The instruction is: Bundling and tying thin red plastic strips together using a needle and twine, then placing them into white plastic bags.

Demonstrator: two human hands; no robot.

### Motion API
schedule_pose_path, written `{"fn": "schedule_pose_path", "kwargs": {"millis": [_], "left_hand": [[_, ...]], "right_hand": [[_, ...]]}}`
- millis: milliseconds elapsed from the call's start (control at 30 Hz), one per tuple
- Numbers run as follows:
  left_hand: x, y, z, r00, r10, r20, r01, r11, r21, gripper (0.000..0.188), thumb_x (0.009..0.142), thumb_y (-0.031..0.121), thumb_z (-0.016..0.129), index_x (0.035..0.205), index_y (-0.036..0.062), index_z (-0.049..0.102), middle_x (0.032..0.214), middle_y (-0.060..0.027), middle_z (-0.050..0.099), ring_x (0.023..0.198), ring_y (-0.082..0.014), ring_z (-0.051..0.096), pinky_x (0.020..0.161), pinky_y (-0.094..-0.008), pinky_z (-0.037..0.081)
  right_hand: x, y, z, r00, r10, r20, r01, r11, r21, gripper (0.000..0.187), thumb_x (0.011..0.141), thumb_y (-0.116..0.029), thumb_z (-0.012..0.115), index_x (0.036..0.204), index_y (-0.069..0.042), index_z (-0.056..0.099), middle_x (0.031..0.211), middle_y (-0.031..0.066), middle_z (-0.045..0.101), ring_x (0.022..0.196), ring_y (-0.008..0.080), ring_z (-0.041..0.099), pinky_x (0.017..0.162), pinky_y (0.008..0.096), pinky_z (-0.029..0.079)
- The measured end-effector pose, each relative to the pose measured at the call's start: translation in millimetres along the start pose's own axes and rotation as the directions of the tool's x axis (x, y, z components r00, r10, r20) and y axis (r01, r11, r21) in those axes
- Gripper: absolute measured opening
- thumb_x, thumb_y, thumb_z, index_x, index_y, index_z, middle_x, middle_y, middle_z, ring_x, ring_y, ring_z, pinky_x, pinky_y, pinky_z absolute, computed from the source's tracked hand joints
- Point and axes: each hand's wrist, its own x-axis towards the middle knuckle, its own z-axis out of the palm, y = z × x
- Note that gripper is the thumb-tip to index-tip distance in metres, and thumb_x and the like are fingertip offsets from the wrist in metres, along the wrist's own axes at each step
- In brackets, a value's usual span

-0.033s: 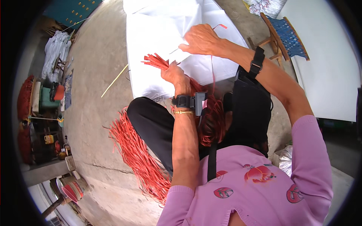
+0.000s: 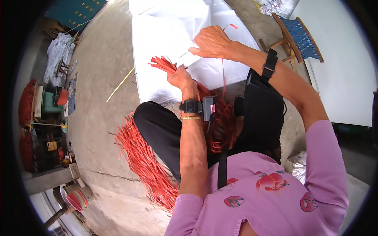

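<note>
My left hand [image 2: 182, 78] is closed round a bundle of red strips [image 2: 162, 64]. Their cut ends fan out past my fist, over a white sheet [image 2: 165, 31]. The rest of the bundle [image 2: 220, 131] hangs in loose loops between my knees. Up and to the right, my right hand [image 2: 212, 42] has its fingers curled shut, with the thumb pointing toward the bundle. A single red strip [image 2: 224, 78] runs up to it from below, and a short tail shows beyond the knuckles. My fingers hide where the strip is gripped.
More red strips [image 2: 145, 165] lie in a long heap on the concrete floor left of my leg. A yellow strip [image 2: 120, 84] lies nearby. At the right stands a wooden folding stool [image 2: 297, 39] with blue webbing. Red bundles [image 2: 26, 102] and household items line the left side.
</note>
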Motion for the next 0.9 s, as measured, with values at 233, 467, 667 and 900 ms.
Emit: {"fn": "schedule_pose_path", "kwargs": {"millis": [233,467,667,900], "left_hand": [[-16,28,-2,0.881,0.432,0.191,-0.467,0.731,0.498,0.025,0.068,-0.007,0.053,0.092,-0.0068,0.059,0.074,-0.0129,0.062,0.066,-0.0197,0.059,0.062,-0.0333,0.047],[-15,70,7,0.759,0.411,0.505,-0.642,0.6,0.477,0.025,0.066,-0.006,0.054,0.09,-0.0007,0.056,0.07,-0.0154,0.06,0.06,-0.0249,0.056,0.061,-0.0349,0.046],[23,70,10,0.578,0.377,0.724,-0.752,0.591,0.293,0.037,0.069,-0.007,0.053,0.106,-0.0001,0.055,0.079,-0.0153,0.062,0.075,-0.0235,0.061,0.071,-0.0324,0.047],[41,82,4,0.84,-0.158,0.519,-0.002,0.956,0.294,0.021,0.073,-0.007,0.052,0.092,0.0004,0.057,0.059,0.0002,0.048,0.045,-0.0071,0.043,0.04,-0.022,0.033]], "right_hand": [[-1,2,11,0.956,-0.283,0.082,0.292,0.947,-0.131,0.034,0.068,-0.029,0.057,0.05,0.0,0.058,0.047,0.0159,0.053,0.045,0.0317,0.056,0.042,0.0417,0.042],[4,11,11,0.941,-0.276,0.198,0.29,0.956,-0.047,0.025,0.069,-0.025,0.056,0.063,-0.001,0.059,0.052,0.0177,0.055,0.05,0.0337,0.057,0.047,0.0418,0.044],[20,-7,25,0.985,0.084,-0.152,-0.013,0.907,0.422,0.029,0.08,-0.028,0.055,0.09,0.0,0.056,0.058,0.0184,0.058,0.053,0.0368,0.058,0.048,0.0441,0.045],[-40,-64,12,0.928,0.31,-0.209,-0.145,0.813,0.563,0.024,0.082,-0.026,0.056,0.081,-0.002,0.058,0.075,0.0104,0.06,0.068,0.0274,0.056,0.066,0.042,0.043]]}}
